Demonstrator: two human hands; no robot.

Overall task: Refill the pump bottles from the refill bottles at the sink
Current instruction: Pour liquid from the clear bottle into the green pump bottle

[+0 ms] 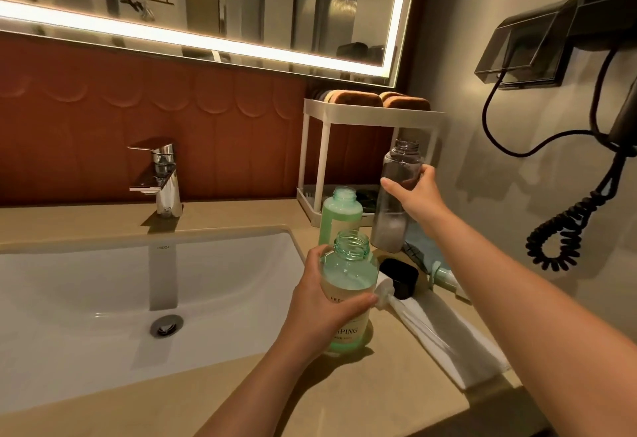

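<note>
- Bottles: 3, all uncapped; 2 green, 1 clear.
- Left hand grips near green bottle on beige counter, right of white sink.
- Right hand holds clear bottle upright; second green bottle stands behind.
- 1 lit mirror above.

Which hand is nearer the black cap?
Left. Left hand, holding the front green bottle, is just left of the black cap; right hand holds the clear bottle up behind it.
</note>
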